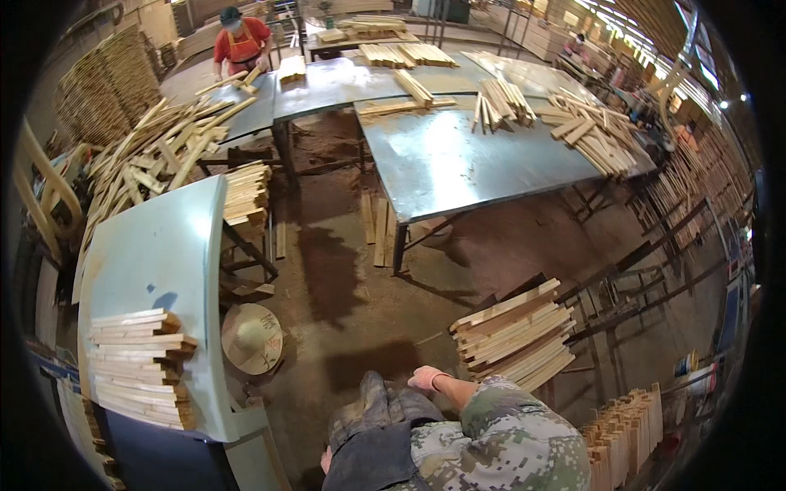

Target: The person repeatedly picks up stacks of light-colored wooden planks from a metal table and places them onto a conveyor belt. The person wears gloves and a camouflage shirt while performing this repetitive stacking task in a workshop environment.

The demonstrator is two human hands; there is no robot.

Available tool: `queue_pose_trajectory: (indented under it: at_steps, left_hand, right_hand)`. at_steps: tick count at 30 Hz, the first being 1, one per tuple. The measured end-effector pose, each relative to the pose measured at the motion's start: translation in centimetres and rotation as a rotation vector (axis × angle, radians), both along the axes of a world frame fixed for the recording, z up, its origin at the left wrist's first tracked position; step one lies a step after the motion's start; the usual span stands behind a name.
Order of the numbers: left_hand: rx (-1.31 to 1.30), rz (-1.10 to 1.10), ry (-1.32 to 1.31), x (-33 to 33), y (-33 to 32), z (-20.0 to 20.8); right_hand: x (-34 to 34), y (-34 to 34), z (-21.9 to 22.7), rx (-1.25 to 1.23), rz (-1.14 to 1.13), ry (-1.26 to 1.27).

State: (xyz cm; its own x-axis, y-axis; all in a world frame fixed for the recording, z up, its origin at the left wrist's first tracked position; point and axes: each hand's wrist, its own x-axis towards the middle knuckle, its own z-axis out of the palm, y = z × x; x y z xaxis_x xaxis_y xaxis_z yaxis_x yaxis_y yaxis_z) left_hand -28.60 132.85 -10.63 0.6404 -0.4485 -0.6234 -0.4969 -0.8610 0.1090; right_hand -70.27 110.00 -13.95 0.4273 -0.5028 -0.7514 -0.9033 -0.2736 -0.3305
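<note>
My right hand (427,378), in what looks like a pale pink glove, hangs in front of my body with its fingers curled in; nothing shows in it. A camouflage sleeve covers that arm. Nearest to this hand is a stack of wooden strips (516,335) on its right. Only a sliver of my left hand (327,460) shows beside the dark apron (372,458); its fingers are hidden. To the left, a neat pile of wooden strips (139,368) lies on a pale metal table (155,245). Neither hand touches any wood that I can see.
A round straw hat (252,339) sits low beside the left table. Ahead stands a metal-topped table (458,164) with loose strips on it. Across the room a person in red (243,49) handles wood by a heap of strips (155,159). Upright strips (626,438) stand at lower right.
</note>
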Motion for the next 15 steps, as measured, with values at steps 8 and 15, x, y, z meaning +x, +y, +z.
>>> queue_pose_trajectory:
  at_steps: [8,15]
  left_hand:
    - [-0.283,0.365,0.444,0.4,-12.9,13.1]
    - [-0.521,0.322,0.631,0.1,-15.3,16.0]
  right_hand:
    - [-6.1,2.6,-2.8,-0.027,-0.575,-0.199]
    - [-6.2,4.0,0.6,0.034,0.299,-0.125]
